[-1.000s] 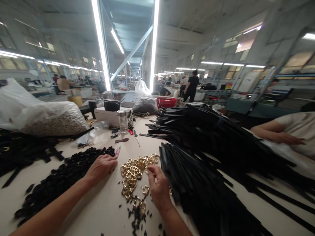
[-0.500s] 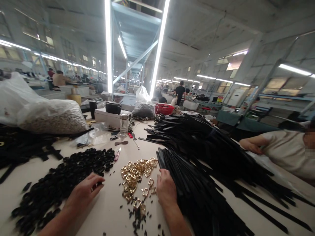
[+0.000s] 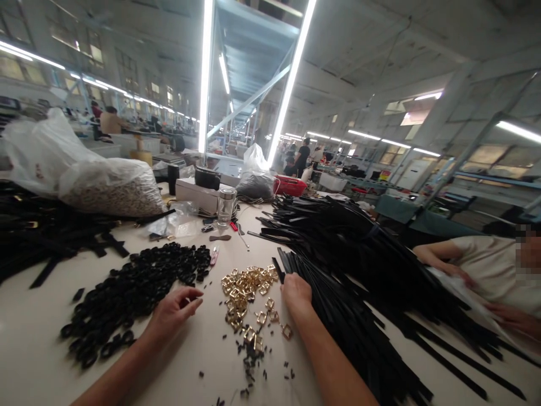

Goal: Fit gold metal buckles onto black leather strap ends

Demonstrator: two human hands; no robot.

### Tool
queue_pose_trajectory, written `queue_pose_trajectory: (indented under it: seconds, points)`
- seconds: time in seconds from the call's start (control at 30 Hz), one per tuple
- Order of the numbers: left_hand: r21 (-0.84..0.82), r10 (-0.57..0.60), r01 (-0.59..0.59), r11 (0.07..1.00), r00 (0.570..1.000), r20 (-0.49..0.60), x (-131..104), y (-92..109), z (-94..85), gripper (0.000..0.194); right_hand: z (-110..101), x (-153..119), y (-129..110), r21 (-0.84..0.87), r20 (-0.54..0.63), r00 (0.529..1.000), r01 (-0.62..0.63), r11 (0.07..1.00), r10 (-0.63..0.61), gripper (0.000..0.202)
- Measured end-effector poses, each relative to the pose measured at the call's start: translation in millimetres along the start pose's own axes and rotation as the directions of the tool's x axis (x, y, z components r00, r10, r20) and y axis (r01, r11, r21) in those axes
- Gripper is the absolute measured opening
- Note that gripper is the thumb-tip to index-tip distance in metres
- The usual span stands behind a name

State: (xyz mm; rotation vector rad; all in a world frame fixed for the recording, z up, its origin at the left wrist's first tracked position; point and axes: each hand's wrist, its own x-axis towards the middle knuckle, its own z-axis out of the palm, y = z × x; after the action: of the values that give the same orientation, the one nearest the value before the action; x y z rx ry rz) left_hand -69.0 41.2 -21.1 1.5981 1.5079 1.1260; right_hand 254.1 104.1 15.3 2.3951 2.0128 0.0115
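My left hand hovers at the right edge of a pile of small black loops, its thumb and fingers apart with nothing visible between them. My right hand is closed on the end of a black strap, at the left side of a fanned bundle of black straps. Between the hands lies a heap of gold rectangular buckles. Small black bits are scattered below the buckles.
Pink snips, a glass jar and a red basket stand or lie farther back. A large plastic bag sits at the left. More black straps spread rightward, beside a seated person.
The view has shifted, moving the scene rightward. My right hand has taken hold of a strap end, which now sticks up past the fingers. My left hand's fingers have spread.
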Motion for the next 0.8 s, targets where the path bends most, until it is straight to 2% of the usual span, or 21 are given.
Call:
queue_pose_trajectory:
  seconds: [0.23, 0.43, 0.63, 0.7, 0.8]
  points:
    - [0.107, 0.066, -0.069, 0.992, 0.997, 0.033, -0.9, -1.6, 2.8, 0.03, -0.5, 9.5, -3.7, -0.061, 0.005, 0.996, 0.087, 0.994, -0.087, 0.028]
    - [0.135, 0.066, -0.072, 0.988, 0.997, 0.046, 0.5, 0.1, 2.2, 0.03, -2.8, 6.5, -7.1, -0.023, 0.001, 0.976, 0.217, 0.976, -0.217, 0.019]
    - [0.117, 0.068, -0.069, 0.991, 0.998, 0.008, -1.0, 6.1, 1.5, 0.031, -1.2, -17.1, -29.3, 0.064, -0.056, 0.958, 0.284, 0.957, -0.28, 0.02]
    - [0.09, 0.049, -0.049, 0.995, 0.999, 0.003, -1.8, 7.3, 1.4, 0.031, -2.4, -30.3, -27.3, 0.088, -0.089, 0.962, 0.266, 0.96, -0.258, 0.02]
    - [0.015, -0.011, 0.011, 1.0, 1.0, 0.004, -1.8, 7.5, 1.5, 0.033, -2.8, -57.2, -11.0, 0.099, -0.121, 0.973, 0.208, 0.973, -0.196, 0.021]
